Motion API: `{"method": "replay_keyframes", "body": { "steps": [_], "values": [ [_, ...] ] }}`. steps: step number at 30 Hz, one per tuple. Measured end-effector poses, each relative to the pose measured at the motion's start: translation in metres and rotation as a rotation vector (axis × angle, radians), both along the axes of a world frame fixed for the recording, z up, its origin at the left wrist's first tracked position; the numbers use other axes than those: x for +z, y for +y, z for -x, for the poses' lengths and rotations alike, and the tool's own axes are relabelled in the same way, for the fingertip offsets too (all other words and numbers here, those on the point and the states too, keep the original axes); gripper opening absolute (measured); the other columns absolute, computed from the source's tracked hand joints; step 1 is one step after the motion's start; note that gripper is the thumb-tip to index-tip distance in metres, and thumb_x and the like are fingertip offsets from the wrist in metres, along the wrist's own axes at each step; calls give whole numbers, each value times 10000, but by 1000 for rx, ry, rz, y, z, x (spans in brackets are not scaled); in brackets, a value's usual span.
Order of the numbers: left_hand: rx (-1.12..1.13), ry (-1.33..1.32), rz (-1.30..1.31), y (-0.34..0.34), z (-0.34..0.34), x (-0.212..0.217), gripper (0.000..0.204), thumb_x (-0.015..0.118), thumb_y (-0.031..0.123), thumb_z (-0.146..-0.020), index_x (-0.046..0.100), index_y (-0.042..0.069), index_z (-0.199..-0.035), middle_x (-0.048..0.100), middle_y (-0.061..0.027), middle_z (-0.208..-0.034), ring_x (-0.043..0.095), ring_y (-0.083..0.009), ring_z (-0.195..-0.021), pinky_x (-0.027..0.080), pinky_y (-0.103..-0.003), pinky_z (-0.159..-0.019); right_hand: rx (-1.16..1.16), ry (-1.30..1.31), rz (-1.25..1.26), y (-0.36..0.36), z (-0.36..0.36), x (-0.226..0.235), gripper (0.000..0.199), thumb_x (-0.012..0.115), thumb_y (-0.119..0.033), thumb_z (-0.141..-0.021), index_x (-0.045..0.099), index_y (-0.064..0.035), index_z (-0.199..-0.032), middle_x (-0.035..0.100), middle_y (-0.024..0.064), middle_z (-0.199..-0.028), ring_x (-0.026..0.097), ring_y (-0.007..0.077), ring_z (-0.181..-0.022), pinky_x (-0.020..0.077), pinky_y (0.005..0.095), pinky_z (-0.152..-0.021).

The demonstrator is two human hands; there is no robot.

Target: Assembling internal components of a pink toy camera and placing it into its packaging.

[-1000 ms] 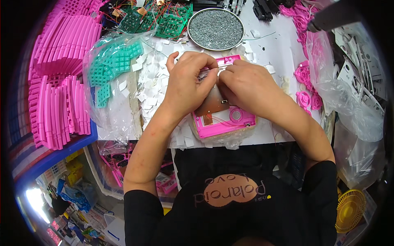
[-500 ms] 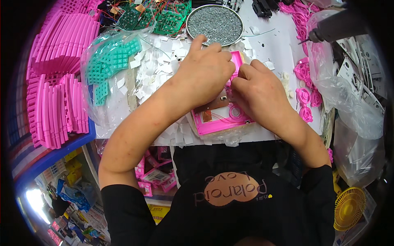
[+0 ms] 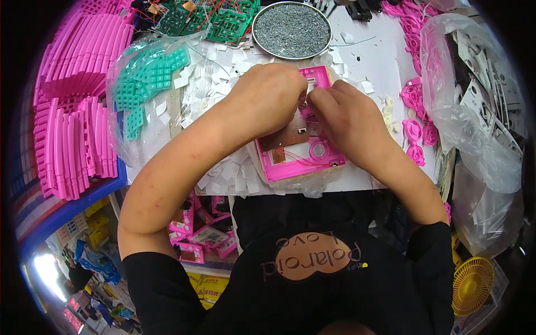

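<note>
Left hand curls in over the pink case

Since half a second ago, the left hand (image 3: 273,92) has drawn its raised forefinger down into a loose fist, and its forearm has swung outward. A dark tool has left the upper right of the view. The right hand (image 3: 349,114) has stayed almost where it was.

The pink case (image 3: 296,169) lies open and tilted on the white table (image 3: 382,53), right under both hands, with crumpled clear plastic (image 3: 314,191) showing at its near edge. Inside it are a brown board (image 3: 285,138) with a small switch (image 3: 302,130), a pink ring (image 3: 319,149) and thin red wires (image 3: 304,162).

The left hand's fingers are bent inward, their tips hidden, so I cannot tell whether they pinch anything. The right hand's thumb and forefinger are bent close together over the case, just beside the left hand; what lies between them, if anything, is too small to tell.

Beyond the case stands a round dish (image 3: 292,58) of screws (image 3: 291,30). White paper scraps (image 3: 218,78) lie to the left, then bagged teal keypads (image 3: 148,81) and stacked pink strips (image 3: 78,148).
</note>
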State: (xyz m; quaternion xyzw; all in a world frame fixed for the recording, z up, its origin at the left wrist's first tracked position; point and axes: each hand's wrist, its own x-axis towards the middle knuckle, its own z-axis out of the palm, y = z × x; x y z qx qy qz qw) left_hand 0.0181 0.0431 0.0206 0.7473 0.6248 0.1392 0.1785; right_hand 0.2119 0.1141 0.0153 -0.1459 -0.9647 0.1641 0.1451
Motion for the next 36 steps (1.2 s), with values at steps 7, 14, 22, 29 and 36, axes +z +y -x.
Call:
{"method": "replay_keyframes", "body": {
  "steps": [7,14,22,29,36],
  "values": [
    [99,-26,-25,-3,-4,-6,145,695,134,-841,669,2,-788,649,-178,-791,645,-389,-811,514,-483,-743,-15,281,206,19,9,-29,109,763,-111,-791,706,-74,-877,615,76,-942,541,296,-913,468,414,-786],
    [94,-6,63,-1,-2,-3,135,717,154,-828,713,19,-820,680,-177,-801,661,-382,-814,523,-478,-748,9,167,202,21,9,-19,126,779,-156,-753,720,-79,-833,592,55,-888,533,292,-878,459,407,-771],
    [70,49,116,12,-4,4,109,705,130,-780,730,28,-808,709,-184,-811,683,-391,-782,549,-468,-720,204,73,-231,7,-2,-5,120,703,-135,-756,714,-40,-829,599,36,-883,579,236,-945,467,362,-832],
    [45,351,481,55,-28,51,169,727,122,-745,771,37,-884,736,-192,-857,722,-382,-826,586,-458,-693,331,-22,-253,17,-2,-5,167,691,-159,-775,729,-41,-887,623,34,-927,606,208,-933,515,355,-747],
    [-155,279,337,47,2,27,118,699,101,-752,764,25,-815,727,-203,-846,717,-383,-817,579,-454,-696,309,79,-15,24,-5,-5,256,726,-66,-784,730,-21,-1035,663,67,-971,633,265,-900,530,378,-724]
  ]
}}
